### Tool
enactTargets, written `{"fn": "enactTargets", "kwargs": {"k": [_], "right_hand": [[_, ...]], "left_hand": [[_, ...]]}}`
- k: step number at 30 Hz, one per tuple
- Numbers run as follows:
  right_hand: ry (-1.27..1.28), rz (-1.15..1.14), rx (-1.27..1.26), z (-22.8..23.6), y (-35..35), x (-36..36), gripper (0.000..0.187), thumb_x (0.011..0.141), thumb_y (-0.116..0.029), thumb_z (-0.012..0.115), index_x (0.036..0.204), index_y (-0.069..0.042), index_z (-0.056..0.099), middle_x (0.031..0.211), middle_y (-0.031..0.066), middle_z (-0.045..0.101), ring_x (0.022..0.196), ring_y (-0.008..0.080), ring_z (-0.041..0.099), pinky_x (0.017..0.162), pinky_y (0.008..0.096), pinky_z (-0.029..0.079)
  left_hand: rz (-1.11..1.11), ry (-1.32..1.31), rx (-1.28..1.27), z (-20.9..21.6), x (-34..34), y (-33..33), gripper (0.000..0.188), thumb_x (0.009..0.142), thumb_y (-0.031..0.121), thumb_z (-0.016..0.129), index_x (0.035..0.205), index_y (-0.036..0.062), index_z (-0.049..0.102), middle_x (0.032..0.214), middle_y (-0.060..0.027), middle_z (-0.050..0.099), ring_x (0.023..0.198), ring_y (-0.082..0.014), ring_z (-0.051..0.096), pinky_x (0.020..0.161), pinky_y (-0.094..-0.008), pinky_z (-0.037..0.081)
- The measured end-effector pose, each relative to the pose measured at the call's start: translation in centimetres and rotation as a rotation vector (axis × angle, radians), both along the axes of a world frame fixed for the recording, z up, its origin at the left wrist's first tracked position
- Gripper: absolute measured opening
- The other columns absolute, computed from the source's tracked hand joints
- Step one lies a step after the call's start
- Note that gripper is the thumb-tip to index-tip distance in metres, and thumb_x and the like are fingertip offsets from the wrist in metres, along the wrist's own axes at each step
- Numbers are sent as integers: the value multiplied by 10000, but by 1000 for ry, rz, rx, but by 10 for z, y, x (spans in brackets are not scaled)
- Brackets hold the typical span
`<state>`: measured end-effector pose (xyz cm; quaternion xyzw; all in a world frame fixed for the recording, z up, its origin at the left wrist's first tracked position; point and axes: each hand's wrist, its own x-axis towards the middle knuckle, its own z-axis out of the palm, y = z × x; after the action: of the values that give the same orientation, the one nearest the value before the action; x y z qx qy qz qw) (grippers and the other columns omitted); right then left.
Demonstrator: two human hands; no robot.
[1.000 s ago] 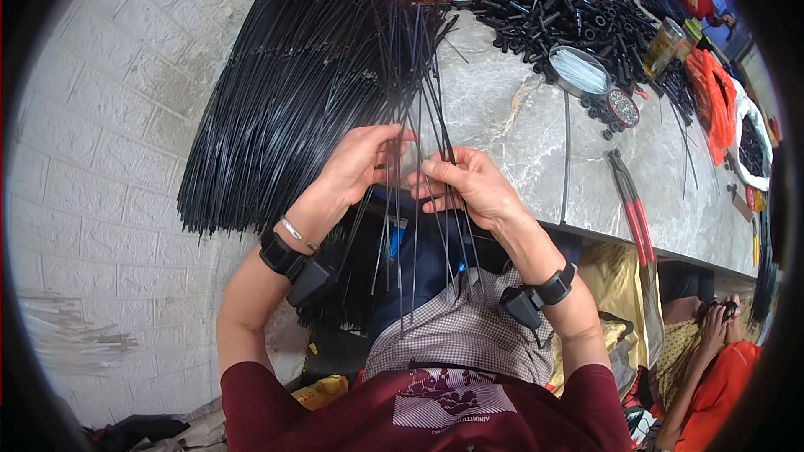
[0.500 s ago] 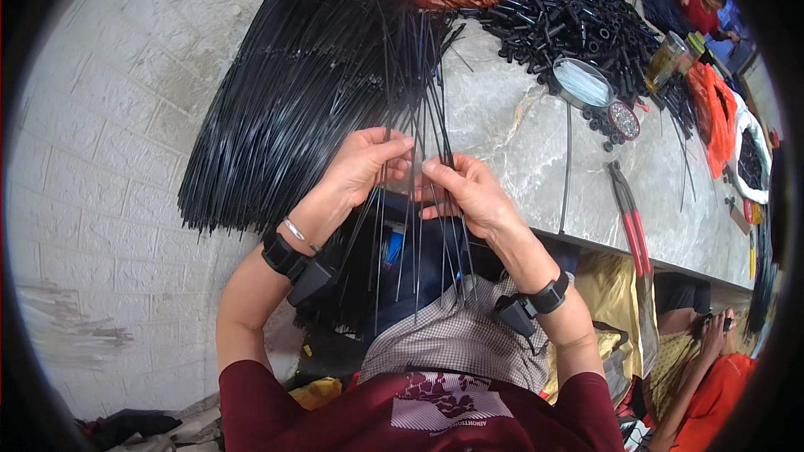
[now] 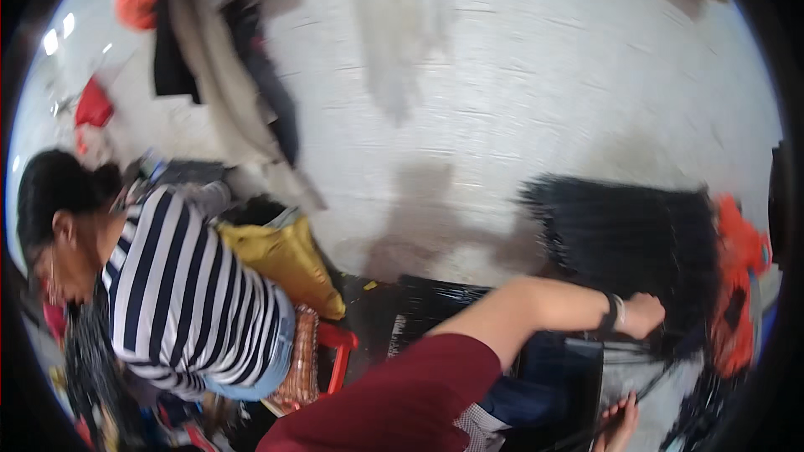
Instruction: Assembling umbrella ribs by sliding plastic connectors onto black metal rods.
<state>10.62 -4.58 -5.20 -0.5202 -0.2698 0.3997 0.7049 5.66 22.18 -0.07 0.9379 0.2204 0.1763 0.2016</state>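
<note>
My left hand [image 3: 643, 315] is at the right of the view, at the near edge of a big pile of thin black rods [image 3: 628, 230]. Its fingers look curled in, but blur hides whatever they may hold. Lower down, at the bottom edge, my right hand [image 3: 618, 425] is partly cut off. Its fingers close around a few thin black rods [image 3: 651, 383], which slant up to the right over the grey tabletop [image 3: 618, 381].
A person in a striped top [image 3: 197, 293] sits at the left by a red stool [image 3: 339, 353]. Behind them stands a yellow sack [image 3: 280, 259]. Clothes [image 3: 226, 75] hang on the white wall [image 3: 519, 59]. Orange plastic bags [image 3: 737, 285] lie beyond the rod pile.
The view has swung left, bringing the wall and the seated person into sight. My hands, together among the rods before, are now apart, the left one closer to the pile.
</note>
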Motion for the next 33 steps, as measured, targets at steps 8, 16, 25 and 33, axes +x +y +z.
{"fn": "enactTargets", "kwargs": {"k": [8,16,25,33], "right_hand": [[190,-280,-310,39,52,4,186,911,-245,597,1060,-140,564,693,-86,432,563,25,371,482,193,287],[371,43,-75,68,104,-32,258,924,-211,560,1090,-19,513,739,24,531,608,142,560,548,328,522],[398,-25,206,94,49,-15,339,922,-186,525,1164,45,468,686,3,483,533,102,498,464,284,510],[214,-26,504,99,-1,-52,74,888,-135,425,905,-79,472,552,42,527,370,69,394,314,231,281]], "left_hand": [[76,-146,457,-15,4,12,127,684,137,628,760,48,677,862,-136,602,816,-277,574,640,-389,501],[-115,65,470,-13,-22,40,990,682,597,661,1379,-23,331,1482,-210,231,1392,-364,156,1085,-587,119],[31,370,545,-26,4,10,756,859,549,477,1467,167,240,1545,-150,104,1422,-362,52,1024,-700,97],[-265,166,-618,-57,-25,55,113,961,213,469,911,114,489,720,24,392,611,-69,376,525,-206,310]]}}
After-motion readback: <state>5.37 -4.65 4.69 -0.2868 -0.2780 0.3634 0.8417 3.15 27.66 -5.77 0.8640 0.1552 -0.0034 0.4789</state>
